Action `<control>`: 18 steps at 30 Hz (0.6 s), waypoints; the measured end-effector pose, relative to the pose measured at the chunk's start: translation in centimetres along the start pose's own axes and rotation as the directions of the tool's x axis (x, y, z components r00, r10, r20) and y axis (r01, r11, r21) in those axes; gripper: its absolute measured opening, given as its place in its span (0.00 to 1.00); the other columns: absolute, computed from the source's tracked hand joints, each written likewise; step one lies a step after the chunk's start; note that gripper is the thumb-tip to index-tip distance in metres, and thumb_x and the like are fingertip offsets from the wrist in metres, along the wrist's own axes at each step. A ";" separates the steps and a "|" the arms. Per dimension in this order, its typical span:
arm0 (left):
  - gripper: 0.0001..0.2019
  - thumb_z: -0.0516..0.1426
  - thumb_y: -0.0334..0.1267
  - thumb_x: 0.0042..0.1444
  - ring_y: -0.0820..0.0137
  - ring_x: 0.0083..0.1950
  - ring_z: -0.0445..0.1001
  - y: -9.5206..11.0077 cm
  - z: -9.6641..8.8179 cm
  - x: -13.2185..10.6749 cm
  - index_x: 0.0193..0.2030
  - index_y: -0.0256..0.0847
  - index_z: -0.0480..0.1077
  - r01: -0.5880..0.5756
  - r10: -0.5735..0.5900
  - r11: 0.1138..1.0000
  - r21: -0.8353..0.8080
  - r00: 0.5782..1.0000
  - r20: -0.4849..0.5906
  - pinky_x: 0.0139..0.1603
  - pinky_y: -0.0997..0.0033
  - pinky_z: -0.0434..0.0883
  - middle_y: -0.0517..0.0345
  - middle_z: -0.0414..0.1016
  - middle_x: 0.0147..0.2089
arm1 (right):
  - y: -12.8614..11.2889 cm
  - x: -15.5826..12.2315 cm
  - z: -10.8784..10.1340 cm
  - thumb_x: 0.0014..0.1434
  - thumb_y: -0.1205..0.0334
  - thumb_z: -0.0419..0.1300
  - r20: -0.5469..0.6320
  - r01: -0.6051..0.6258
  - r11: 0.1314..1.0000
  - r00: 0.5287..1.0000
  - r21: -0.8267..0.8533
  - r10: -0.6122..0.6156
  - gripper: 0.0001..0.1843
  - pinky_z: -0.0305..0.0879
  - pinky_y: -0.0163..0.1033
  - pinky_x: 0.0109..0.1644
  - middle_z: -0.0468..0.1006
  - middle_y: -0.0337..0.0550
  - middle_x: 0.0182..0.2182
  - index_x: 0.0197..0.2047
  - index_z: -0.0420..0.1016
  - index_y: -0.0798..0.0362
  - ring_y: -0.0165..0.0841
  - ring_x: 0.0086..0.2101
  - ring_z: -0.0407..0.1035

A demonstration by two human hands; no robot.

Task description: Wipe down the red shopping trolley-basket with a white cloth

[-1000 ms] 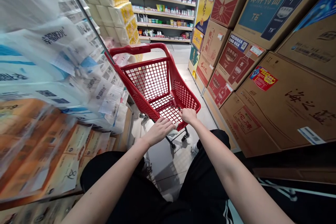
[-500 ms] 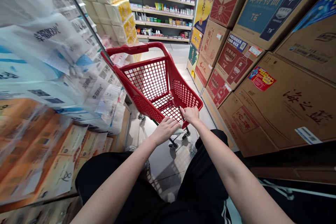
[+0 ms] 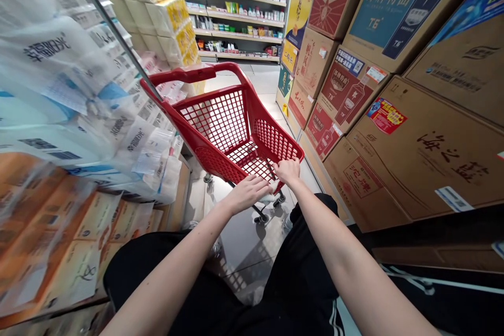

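Left hand point(image 3: 248, 195) and right hand point(image 3: 287, 170), curled over the red shopping cart rim point(image 3: 293, 153)

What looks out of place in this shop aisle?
A crumpled white scrap, perhaps tissue, pokes out under the left hand at the near rim of the red plastic shopping cart; it looks stray against the bare red mesh. The tilted brown cardboard cartons seem only lens-warped.

Grocery shop/mini-mkt: shelves point(image 3: 240, 16) of bottles & pkgs, stacked liquor cartons point(image 3: 417, 152), wrapped tissue pks point(image 3: 79, 89), red shopping trolley point(image 3: 214, 121), tiled floor point(image 3: 246, 236).
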State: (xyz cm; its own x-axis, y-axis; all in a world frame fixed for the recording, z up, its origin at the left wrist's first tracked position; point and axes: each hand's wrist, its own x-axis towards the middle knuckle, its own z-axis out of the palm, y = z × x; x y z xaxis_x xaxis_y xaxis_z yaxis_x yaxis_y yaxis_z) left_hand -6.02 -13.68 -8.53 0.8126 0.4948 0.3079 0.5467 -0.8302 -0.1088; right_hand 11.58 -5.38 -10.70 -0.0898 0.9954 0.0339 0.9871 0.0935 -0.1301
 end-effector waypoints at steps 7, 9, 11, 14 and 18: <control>0.09 0.47 0.31 0.63 0.69 0.53 0.67 -3.1 -1.3 -2.0 0.46 0.41 0.66 0.019 -0.020 0.998 -0.052 1.000 -0.016 0.57 0.62 0.60 0.53 0.71 0.49 | -0.2 0.1 0.2 0.63 0.50 0.42 0.023 0.017 1.000 1.000 -0.011 -0.017 0.28 0.40 0.46 0.56 0.79 0.53 0.34 0.36 0.80 0.56 0.39 0.41 0.69; 0.09 0.48 0.32 0.63 0.68 0.54 0.66 -4.1 -1.4 -2.6 0.46 0.41 0.66 0.076 -0.078 0.996 -0.054 0.996 -0.035 0.59 0.60 0.59 0.53 0.71 0.50 | -0.2 0.1 0.2 0.63 0.50 0.42 0.023 0.012 1.000 1.000 -0.007 -0.012 0.28 0.40 0.45 0.56 0.79 0.53 0.34 0.36 0.80 0.57 0.39 0.41 0.69; 0.08 0.48 0.33 0.62 0.67 0.55 0.65 -4.7 -1.3 -2.9 0.45 0.40 0.66 0.135 -0.138 0.989 -0.052 0.988 -0.065 0.60 0.58 0.58 0.52 0.71 0.50 | -0.2 0.1 0.1 0.63 0.50 0.42 0.018 0.011 1.000 1.000 -0.008 -0.011 0.28 0.40 0.45 0.56 0.79 0.53 0.35 0.36 0.80 0.57 0.39 0.41 0.69; 0.09 0.47 0.32 0.62 0.67 0.56 0.65 -4.7 -0.9 -3.1 0.45 0.39 0.66 0.195 -0.200 0.979 -0.058 0.974 -0.108 0.62 0.53 0.56 0.50 0.71 0.50 | -0.2 0.2 0.2 0.63 0.50 0.43 0.021 -0.005 1.000 1.000 -0.024 0.006 0.27 0.41 0.45 0.56 0.79 0.54 0.35 0.36 0.79 0.56 0.38 0.41 0.70; 0.11 0.45 0.29 0.62 0.66 0.59 0.62 -3.6 -0.4 -2.9 0.46 0.39 0.65 0.245 -0.252 0.967 -0.070 0.959 -0.131 0.65 0.49 0.52 0.50 0.70 0.51 | -0.3 0.2 0.4 0.63 0.51 0.44 0.039 -0.044 0.999 0.998 -0.029 0.045 0.26 0.44 0.45 0.53 0.80 0.54 0.34 0.35 0.79 0.56 0.39 0.38 0.71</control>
State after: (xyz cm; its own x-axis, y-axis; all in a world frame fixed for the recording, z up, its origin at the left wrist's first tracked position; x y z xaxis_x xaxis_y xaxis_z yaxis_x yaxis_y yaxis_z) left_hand -10.40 -12.23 -8.64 0.6146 0.6504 0.4463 0.7137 -0.6995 0.0366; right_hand 11.25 -5.20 -11.10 -0.0502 0.9987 -0.0110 0.9936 0.0488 -0.1024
